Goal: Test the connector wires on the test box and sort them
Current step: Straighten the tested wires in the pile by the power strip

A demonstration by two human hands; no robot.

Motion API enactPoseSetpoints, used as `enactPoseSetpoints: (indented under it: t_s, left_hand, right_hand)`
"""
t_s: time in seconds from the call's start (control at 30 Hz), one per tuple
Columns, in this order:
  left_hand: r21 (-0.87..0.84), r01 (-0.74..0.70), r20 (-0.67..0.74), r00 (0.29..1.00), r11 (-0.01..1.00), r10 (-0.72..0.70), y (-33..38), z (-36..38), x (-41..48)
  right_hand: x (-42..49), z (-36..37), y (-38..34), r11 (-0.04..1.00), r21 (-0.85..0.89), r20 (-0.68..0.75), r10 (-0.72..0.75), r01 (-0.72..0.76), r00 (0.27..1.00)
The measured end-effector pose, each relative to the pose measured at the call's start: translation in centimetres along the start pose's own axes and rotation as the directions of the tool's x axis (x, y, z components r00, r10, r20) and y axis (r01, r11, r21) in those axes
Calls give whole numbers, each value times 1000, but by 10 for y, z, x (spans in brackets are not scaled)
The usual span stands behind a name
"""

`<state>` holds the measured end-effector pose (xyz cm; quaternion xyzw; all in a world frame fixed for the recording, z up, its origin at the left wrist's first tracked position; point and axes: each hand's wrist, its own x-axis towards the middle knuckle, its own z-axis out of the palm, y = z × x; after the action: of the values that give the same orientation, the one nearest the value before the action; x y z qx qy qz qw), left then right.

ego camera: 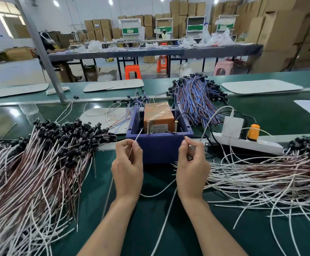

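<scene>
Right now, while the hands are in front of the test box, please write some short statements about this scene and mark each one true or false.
1. Two brass posts stand upright in the blue test box. True.
2. The left hand pinches a thin wire. True.
3. The right hand lies flat and open on the table. False: it pinches a wire end in front of the box.
4. The white power strip lies to the left of the box. False: it lies to the right of it.
</scene>
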<state>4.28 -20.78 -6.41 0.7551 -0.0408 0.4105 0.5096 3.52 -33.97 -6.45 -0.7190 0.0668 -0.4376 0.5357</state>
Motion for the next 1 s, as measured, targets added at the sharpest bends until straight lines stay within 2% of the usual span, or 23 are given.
enactPoseSetpoints:
  t_s: [0.2, 0.6, 1.0]
  left_hand:
    - [0, 5, 6, 1000, 1000, -5, -2, 0, 0]
    - [-14, 3, 38, 999, 1000, -2, -1, 1, -1]
    - [-2, -21, 44, 999, 1000, 21, -1, 1, -1]
  right_hand:
    - [-1, 0, 2, 999, 32, 25, -33, 32, 999]
    - [1, 1, 2, 995, 100, 64, -13, 7, 998]
    - [-1, 2, -2, 995, 99, 90, -18, 9, 996]
